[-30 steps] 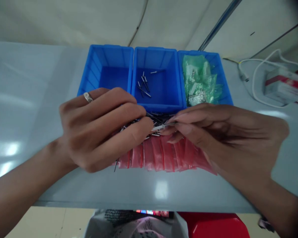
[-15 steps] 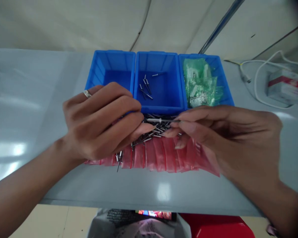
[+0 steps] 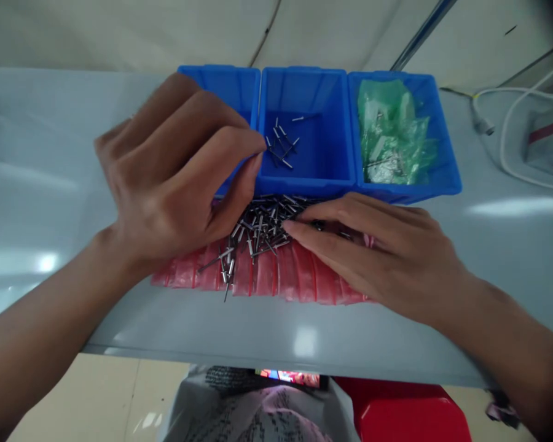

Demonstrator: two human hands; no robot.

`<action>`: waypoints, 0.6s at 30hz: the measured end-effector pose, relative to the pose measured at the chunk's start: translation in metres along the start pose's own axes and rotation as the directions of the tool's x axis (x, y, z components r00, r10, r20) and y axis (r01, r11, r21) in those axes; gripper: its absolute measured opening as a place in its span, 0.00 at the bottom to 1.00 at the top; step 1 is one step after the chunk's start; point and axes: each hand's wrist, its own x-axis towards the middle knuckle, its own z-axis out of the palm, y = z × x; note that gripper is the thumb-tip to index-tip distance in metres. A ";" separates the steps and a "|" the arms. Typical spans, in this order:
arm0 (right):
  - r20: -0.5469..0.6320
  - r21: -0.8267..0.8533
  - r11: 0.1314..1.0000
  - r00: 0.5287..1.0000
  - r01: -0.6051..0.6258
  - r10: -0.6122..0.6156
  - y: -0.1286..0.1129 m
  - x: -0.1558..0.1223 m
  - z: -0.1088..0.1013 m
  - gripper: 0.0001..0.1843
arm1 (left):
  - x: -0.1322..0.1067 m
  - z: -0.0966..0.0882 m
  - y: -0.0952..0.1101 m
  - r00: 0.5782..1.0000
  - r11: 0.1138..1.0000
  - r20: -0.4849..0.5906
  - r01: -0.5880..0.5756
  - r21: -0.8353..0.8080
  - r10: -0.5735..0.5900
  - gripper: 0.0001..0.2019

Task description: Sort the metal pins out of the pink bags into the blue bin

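A loose pile of silver blind rivets (image 3: 262, 230) lies on a row of pink plastic bags (image 3: 258, 273) in front of the blue bins. My left hand (image 3: 166, 166) hovers by the near left corner of the middle blue bin (image 3: 311, 183), thumb and forefinger pinched together; whatever is between the tips, if anything, is hidden. Several blind rivets (image 3: 283, 147) are scattered on that bin's floor. Over the right side of the pile, my right hand (image 3: 382, 258) reaches down with thumb and forefinger closed at a blind rivet, which is mostly covered by the fingers.
The left blue bin (image 3: 221, 77) is partly behind my left hand. Green plastic bags (image 3: 389, 132) fill the right blue bin (image 3: 447, 159). A white cable (image 3: 504, 135) and a red-and-white box (image 3: 550, 141) sit at the right. Below the table edge are a lit screen (image 3: 290, 377) and a red stool (image 3: 410, 411).
My hands have come apart from the rivet held between them. The left rose towards the middle bin, where another rivet now shows; the right lowered onto the pile. The view shifted slightly.
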 end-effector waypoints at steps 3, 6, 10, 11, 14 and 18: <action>-0.038 0.015 1.000 0.999 -0.023 0.024 -0.002 0.000 0.004 0.15 | -0.001 0.001 -0.002 1.000 1.000 0.013 -0.004 -0.003 0.004 0.13; -0.082 0.080 0.995 0.994 -0.060 0.067 -0.002 0.003 0.002 0.10 | -0.002 0.002 -0.004 1.000 1.000 0.019 -0.014 0.015 0.013 0.15; -0.131 0.061 0.995 0.988 -0.073 0.081 0.000 0.007 -0.002 0.07 | -0.003 0.003 -0.003 0.999 0.999 0.016 -0.032 0.026 0.031 0.15; -0.138 0.044 0.997 0.988 -0.068 0.074 0.000 0.007 -0.002 0.07 | -0.003 0.003 -0.003 1.000 0.999 0.014 -0.026 0.027 0.025 0.15; -0.098 0.012 0.997 0.993 -0.070 0.071 0.003 0.005 -0.001 0.10 | -0.003 0.003 -0.001 1.000 1.000 0.009 -0.022 0.019 0.022 0.15; -0.038 0.067 0.997 0.999 -0.034 0.037 0.004 0.001 0.002 0.13 | -0.002 0.002 0.000 0.999 0.999 0.014 -0.034 0.013 0.034 0.13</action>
